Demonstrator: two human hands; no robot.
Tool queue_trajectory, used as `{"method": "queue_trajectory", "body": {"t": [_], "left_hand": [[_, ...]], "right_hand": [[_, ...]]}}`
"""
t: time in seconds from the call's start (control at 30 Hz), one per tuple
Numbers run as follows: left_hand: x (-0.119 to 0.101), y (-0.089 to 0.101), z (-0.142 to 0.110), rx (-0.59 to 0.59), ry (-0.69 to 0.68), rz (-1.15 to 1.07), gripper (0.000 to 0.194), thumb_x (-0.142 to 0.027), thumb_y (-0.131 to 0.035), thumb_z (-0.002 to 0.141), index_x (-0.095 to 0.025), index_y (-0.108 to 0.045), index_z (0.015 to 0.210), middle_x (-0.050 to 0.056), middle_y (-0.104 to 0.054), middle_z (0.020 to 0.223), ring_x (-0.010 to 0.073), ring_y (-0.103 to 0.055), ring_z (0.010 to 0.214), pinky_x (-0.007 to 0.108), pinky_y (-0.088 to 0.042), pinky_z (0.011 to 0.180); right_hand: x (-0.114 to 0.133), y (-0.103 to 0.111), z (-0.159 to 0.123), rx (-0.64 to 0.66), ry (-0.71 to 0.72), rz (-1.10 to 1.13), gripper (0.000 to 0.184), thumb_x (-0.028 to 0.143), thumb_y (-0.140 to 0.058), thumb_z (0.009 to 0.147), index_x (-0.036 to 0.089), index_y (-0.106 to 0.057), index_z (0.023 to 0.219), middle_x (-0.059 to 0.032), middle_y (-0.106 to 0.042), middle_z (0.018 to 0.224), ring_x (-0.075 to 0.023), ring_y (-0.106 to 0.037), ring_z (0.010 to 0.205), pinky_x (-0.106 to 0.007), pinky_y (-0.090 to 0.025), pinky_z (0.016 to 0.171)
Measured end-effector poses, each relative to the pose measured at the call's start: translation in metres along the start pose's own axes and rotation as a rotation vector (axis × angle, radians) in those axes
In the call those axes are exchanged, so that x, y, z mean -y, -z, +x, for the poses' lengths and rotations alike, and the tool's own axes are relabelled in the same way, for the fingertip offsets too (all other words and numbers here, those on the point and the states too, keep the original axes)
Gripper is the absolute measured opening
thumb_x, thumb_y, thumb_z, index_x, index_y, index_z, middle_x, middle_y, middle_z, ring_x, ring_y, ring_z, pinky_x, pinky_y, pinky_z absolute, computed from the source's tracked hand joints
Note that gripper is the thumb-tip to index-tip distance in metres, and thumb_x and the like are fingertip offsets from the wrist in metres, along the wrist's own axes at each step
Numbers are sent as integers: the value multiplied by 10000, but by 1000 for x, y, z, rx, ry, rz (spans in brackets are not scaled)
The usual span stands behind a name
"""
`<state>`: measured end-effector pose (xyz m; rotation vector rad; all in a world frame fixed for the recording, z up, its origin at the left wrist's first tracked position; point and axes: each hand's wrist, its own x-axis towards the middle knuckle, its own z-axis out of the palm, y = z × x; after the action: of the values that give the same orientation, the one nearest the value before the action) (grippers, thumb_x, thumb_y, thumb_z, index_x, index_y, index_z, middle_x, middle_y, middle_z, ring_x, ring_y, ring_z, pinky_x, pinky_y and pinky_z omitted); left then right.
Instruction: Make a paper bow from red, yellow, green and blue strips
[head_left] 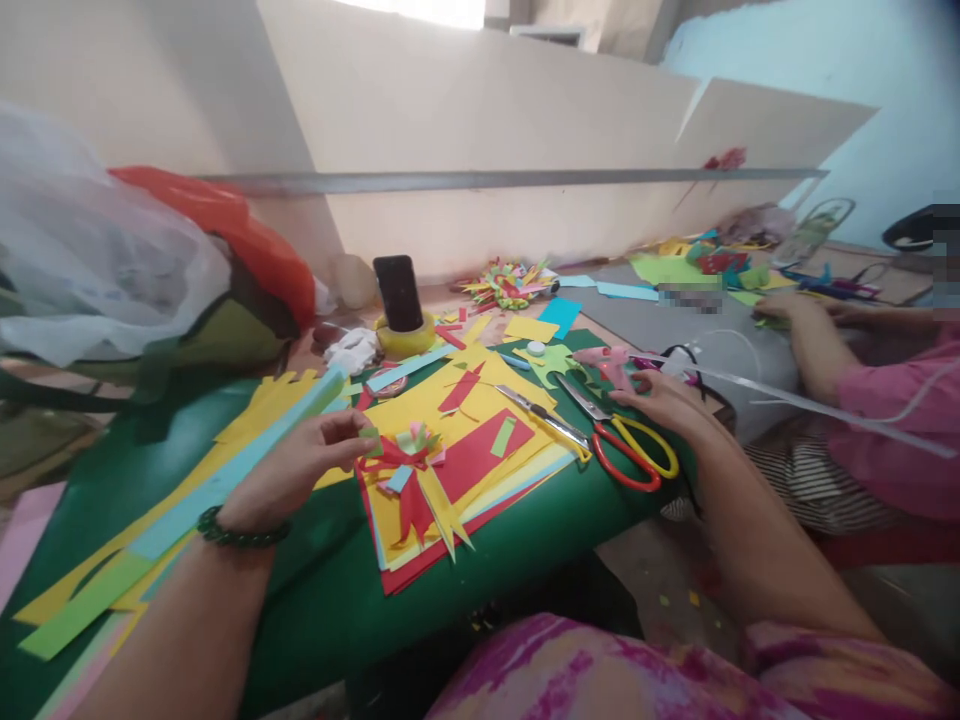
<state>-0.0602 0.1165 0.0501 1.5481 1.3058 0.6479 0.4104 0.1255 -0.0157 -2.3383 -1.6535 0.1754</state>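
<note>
My left hand (322, 445), with a dark green bead bracelet at the wrist, pinches a small green paper piece (370, 441). It is beside a paper flower (411, 470) of red, yellow, green and blue strips, which lies on a stack of coloured sheets (450, 420). On the right, my right hand (664, 400) has its fingers closed around the handle of a pink glue gun (611, 366); part of the grip is hidden. Below that hand lie scissors (630, 450) with red and yellow handles. A yellow utility knife (551, 420) rests on the sheets.
Long paper strips (180, 515) cover the table's left side. A phone (399, 290) stands in a tape roll (407, 338) at the back, near a finished-looking paper ball (510, 284). Plastic bags (97, 260) are at far left. A co-worker's hand (787, 305) works at right.
</note>
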Motion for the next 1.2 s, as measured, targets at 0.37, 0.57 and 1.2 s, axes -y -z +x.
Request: {"method": "queue_trajectory", "body": {"t": [0.37,0.57,1.2], "left_hand": [[2,-17,-1,-65,-32,-211,335,-389,-792,557,-172,-578,695,-44,-519,636,84,-431,565,216,-350,533],[1,-29,-5,27,-138,-217,300,-388,-778,633,-162,-584,675,-37,-530,618,81,-440,566,214,-359,540],[12,-35,2,20,-7,-417,326,-432,-752,642,-169,-558,640,-45,-520,590,70,-464,527,202,-397,528]], "right_hand": [[94,28,-115,-95,344,532,315,535,-612,783,222,-599,741,-38,-636,680,-182,-575,588,-303,-444,554],[202,2,-124,264,689,841,199,383,-618,837,203,-568,903,-35,-650,885,-163,-633,778,-302,-509,696],[229,-38,-109,412,698,1144,280,333,-734,743,205,-548,909,-7,-595,888,-122,-616,702,-290,-539,670]]}}
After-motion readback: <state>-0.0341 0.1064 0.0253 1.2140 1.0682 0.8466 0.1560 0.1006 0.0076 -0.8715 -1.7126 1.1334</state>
